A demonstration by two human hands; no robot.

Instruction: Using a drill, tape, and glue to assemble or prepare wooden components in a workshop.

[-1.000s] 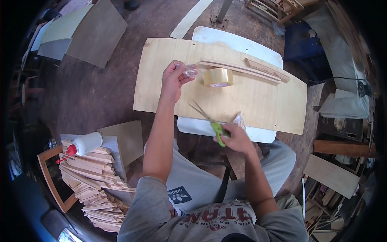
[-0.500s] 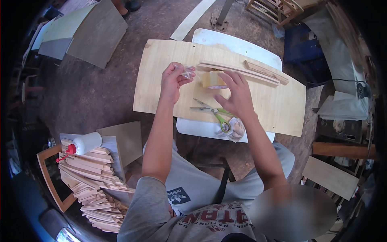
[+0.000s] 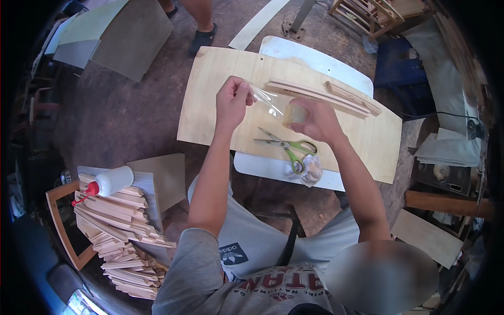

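Observation:
My left hand (image 3: pixel 234 100) pinches the free end of a strip of clear packing tape (image 3: pixel 269 100). The strip runs taut and shiny down to the roll of tape (image 3: pixel 295 114), which my right hand (image 3: pixel 316 119) grips from its right side. Below the roll, scissors with green handles (image 3: pixel 287 146) lie with their blades apart on the plywood board (image 3: pixel 210 115). Beyond my right hand, thin wooden strips (image 3: pixel 320 96) and a shorter wooden piece (image 3: pixel 354 97) rest on the board. A crumpled plastic bag (image 3: pixel 311 172) sits by the scissor handles.
The board lies over a white tabletop (image 3: pixel 283 48). At lower left, a white bottle with a red nozzle (image 3: pixel 115 181) lies on a pile of wooden slats (image 3: pixel 113 210), beside a wooden frame (image 3: pixel 58 226). A person's leg (image 3: pixel 203 16) stands beyond the board's far left.
My right hand has closed around the tape roll, and a longer strip now stretches between my hands. A person's leg has come into view at the top.

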